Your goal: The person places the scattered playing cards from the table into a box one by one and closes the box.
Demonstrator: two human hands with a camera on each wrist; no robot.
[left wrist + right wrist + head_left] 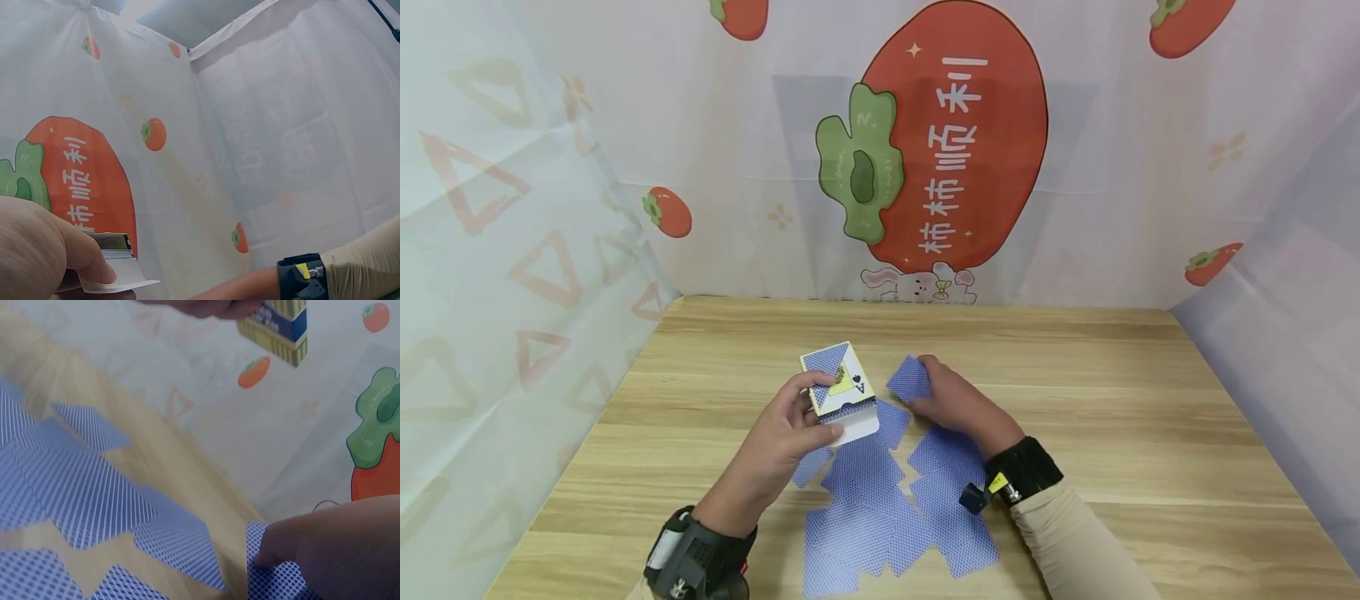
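My left hand [778, 437] grips a playing card box [831, 362] above the table, fingers over its face and thumb at the white flap [861, 425], which is folded out. The box front shows an ace of spades print and a blue pattern. In the left wrist view, pale layered edges [117, 254] show at the box's mouth. To the right, my right hand [962, 404] pinches a blue-backed playing card [910, 379]; in the right wrist view the thumb lies on that card [256, 581]. Several more blue-backed cards [865, 462] lie spread and overlapping below both hands.
The wooden table [1150, 400] extends to both sides of the cards. A white curtain [715, 125] printed with persimmons rises behind its far edge, with curtain walls at left and right. Both wrists wear black straps [1026, 468] with small devices.
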